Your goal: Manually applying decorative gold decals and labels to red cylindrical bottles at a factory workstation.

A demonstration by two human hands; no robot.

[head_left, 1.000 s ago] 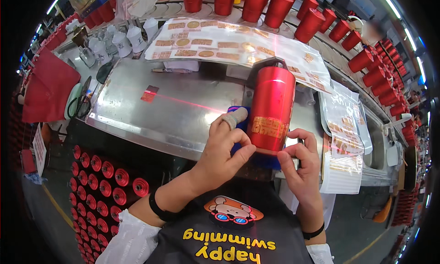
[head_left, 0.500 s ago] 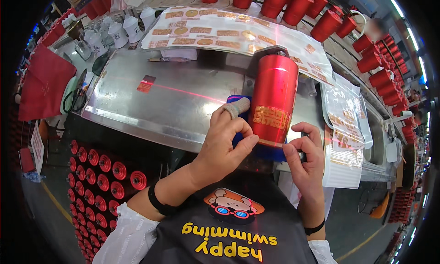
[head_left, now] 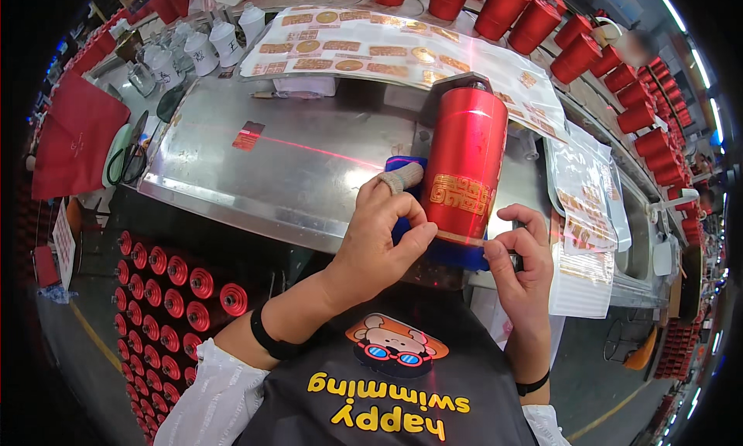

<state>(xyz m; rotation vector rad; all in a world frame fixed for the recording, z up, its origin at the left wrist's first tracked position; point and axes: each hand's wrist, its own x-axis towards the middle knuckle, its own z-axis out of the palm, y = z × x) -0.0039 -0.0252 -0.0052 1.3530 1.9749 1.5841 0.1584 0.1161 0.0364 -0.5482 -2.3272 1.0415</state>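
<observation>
A red cylinder (head_left: 469,140) with a gold patterned band lies with its near end towards me, propped on a blue pad (head_left: 457,256). A thin gold strip (head_left: 460,239) runs across its near rim. My left hand (head_left: 381,228) is closed at the rim's left side, thumb and fingertip pinched at one end of the strip. A knitted finger sleeve (head_left: 402,178) covers one of its fingers, which rests against the cylinder's left side. At the strip's other end, my right hand (head_left: 525,264) is closed in a pinch, thumb against bent fingers.
A metal worktop (head_left: 309,160) carries a small red decal piece (head_left: 248,135). Behind it lies a sheet of gold decals (head_left: 364,47). Red cylinders (head_left: 535,27) line the conveyor. Scissors (head_left: 128,161) and glass jars (head_left: 142,79) are left; a decal sheet (head_left: 586,206) is right.
The red cylinders on the conveyor have shifted to the right. My hands stay at the rim with only slight movement, and the propped cylinder has turned slightly.
</observation>
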